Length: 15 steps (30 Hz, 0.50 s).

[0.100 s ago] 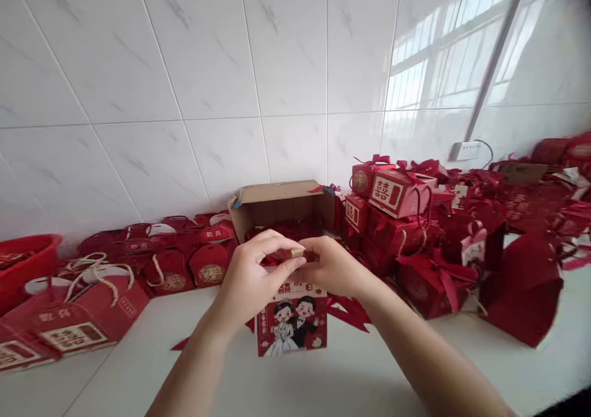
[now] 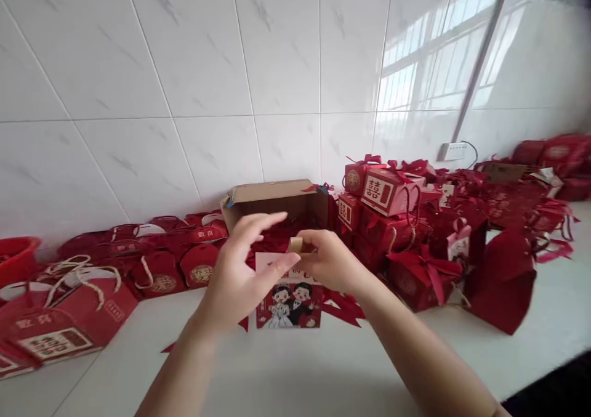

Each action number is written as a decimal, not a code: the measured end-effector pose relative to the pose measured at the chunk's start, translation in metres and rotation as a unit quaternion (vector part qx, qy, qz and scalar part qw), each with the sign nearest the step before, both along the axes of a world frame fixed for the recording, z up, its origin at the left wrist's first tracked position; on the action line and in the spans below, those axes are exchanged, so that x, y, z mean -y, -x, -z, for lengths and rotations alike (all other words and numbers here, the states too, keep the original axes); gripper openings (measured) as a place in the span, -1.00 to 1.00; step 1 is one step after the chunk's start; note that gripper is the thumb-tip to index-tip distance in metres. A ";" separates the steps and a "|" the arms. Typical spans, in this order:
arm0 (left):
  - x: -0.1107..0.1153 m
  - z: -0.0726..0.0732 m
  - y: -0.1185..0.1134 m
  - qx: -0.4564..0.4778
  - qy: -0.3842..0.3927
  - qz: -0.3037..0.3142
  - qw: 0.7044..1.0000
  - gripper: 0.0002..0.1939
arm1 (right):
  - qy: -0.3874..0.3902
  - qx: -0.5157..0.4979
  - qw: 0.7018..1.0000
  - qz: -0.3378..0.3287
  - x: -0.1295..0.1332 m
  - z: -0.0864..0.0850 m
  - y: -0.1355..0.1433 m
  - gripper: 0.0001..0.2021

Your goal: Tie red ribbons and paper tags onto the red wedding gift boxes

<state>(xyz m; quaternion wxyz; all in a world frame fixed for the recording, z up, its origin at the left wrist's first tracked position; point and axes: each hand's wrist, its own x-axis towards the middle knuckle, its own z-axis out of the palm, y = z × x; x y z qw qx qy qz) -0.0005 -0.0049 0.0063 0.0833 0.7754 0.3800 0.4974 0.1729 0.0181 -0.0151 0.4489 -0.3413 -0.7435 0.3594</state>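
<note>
My right hand (image 2: pixel 330 263) pinches a small gold piece (image 2: pixel 295 244), too small to make out in detail, above a red box (image 2: pixel 289 309). The box stands upright on the table and bears a cartoon bride and groom; its pale upper part is partly hidden behind my fingers. My left hand (image 2: pixel 240 269) is open on the left of the box, its fingers spread and the thumb tip close to the gold piece. Red ribbon (image 2: pixel 341 309) lies beside the box on its right.
Behind stands an open cardboard carton (image 2: pixel 272 190) with red items inside. Red gift boxes with rope handles (image 2: pixel 92 309) line the left, near a red basin (image 2: pixel 21 260). More red boxes with bows (image 2: pixel 392 192) are piled on the right. A tiled wall (image 2: pixel 212 53) rises behind the white table (image 2: pixel 258 374).
The fingers of my left hand have spread and lifted away from my right hand, which keeps the gold piece. The view has shifted a little to the right.
</note>
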 end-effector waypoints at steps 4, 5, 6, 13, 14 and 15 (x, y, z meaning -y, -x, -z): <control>0.007 -0.008 0.006 0.108 -0.051 0.008 0.993 -0.53 | -0.076 -0.040 0.986 0.144 0.017 -0.022 -0.033 -0.99; 0.008 -0.010 0.008 0.130 -0.052 0.013 0.990 -0.55 | -0.108 -0.050 0.976 0.181 0.024 -0.031 -0.047 -0.98; 0.010 -0.012 0.009 0.145 -0.050 0.016 0.988 -0.57 | -0.142 -0.053 0.963 0.225 0.030 -0.041 -0.063 -0.96; 0.018 -0.018 0.014 0.147 -0.052 0.026 0.987 -0.70 | -0.350 0.014 0.722 0.597 0.063 -0.102 -0.196 -0.74; 0.019 -0.018 0.015 0.148 -0.053 0.027 0.987 -0.70 | -0.354 0.036 0.687 0.633 0.062 -0.106 -0.215 -0.73; 0.019 -0.019 0.016 0.150 -0.053 0.027 0.987 -0.70 | -0.327 0.053 0.653 0.681 0.061 -0.109 -0.234 -0.72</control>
